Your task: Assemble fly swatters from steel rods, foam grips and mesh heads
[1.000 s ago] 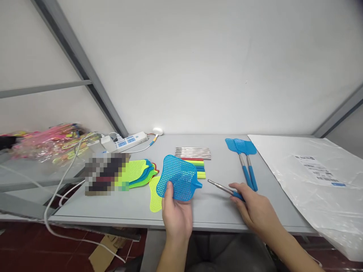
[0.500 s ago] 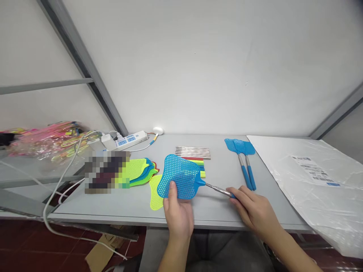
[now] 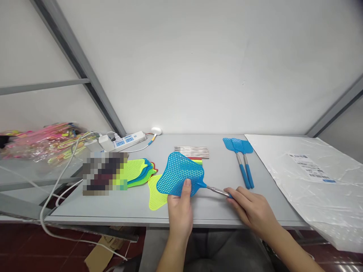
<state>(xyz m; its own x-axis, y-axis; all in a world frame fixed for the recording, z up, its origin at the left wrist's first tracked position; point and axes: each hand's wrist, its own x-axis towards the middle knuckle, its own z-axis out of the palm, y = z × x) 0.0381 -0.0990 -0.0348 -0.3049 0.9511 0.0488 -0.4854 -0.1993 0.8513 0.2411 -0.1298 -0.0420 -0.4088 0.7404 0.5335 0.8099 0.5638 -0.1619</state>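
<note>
A blue fly swatter [image 3: 181,172] is held level above the table, its perforated head to the left and its metal rod to the right. My left hand [image 3: 181,211] grips the lower edge of the head, thumb on top. Around the handle end, my right hand [image 3: 252,211] is closed, so most of the blue grip is hidden. Under the swatter's head lies a yellow-green swatter head [image 3: 157,198]. Behind it are several metal rods [image 3: 193,152] in a row and some coloured grips [image 3: 197,160], mostly covered.
Finished-looking blue swatters [image 3: 242,162] lie at the right beside a white plastic package [image 3: 283,170]. Several coloured swatter heads [image 3: 137,172] are stacked at the left. A power strip [image 3: 130,140] with cables and bagged pink and yellow items [image 3: 48,141] sit further left.
My left hand has shifted right along the swatter head, which has tilted and now covers more of the coloured grips. My right hand keeps its hold on the handle.
</note>
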